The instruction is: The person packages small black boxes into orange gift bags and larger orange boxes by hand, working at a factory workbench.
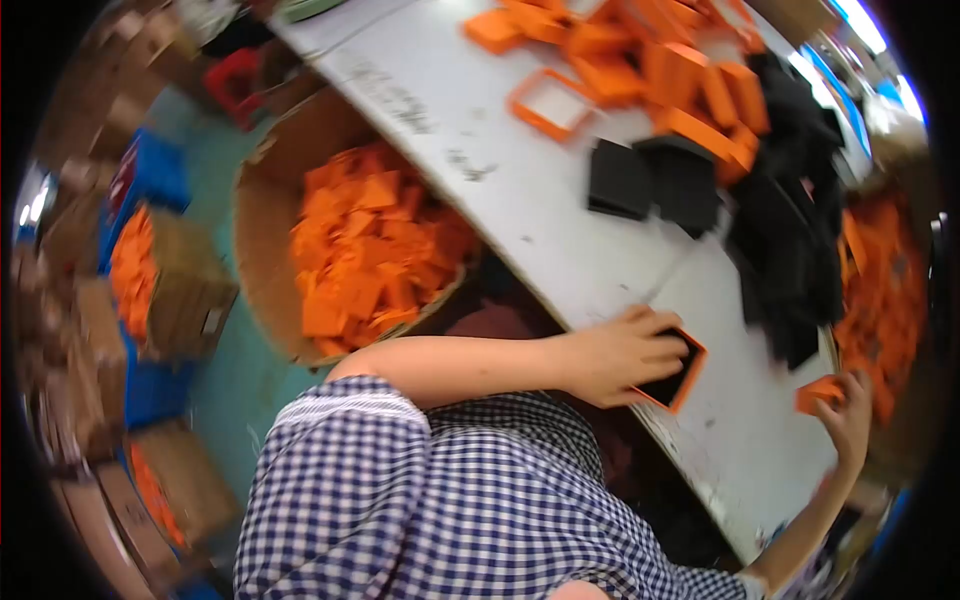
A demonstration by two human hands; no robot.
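Observation:
My left hand [622,358] is closed on an orange box frame [692,375] at the near edge of the white table [560,215]; its fingers reach over the black piece [665,386] inside. Farther right, my right hand [850,415] grips a small orange box [820,394] between thumb and fingers, by the table's right edge. Two stacks of black pieces, one [619,180] beside the other [683,185], lie on the table above my left hand. A heap of black pieces [785,230] lies between them and the right edge.
Orange boxes [690,80] are piled at the top of the table, with an open orange frame [551,104] near them. Left of the table stands a big carton [262,235] of orange pieces. More orange pieces [885,300] lie beyond the right edge.

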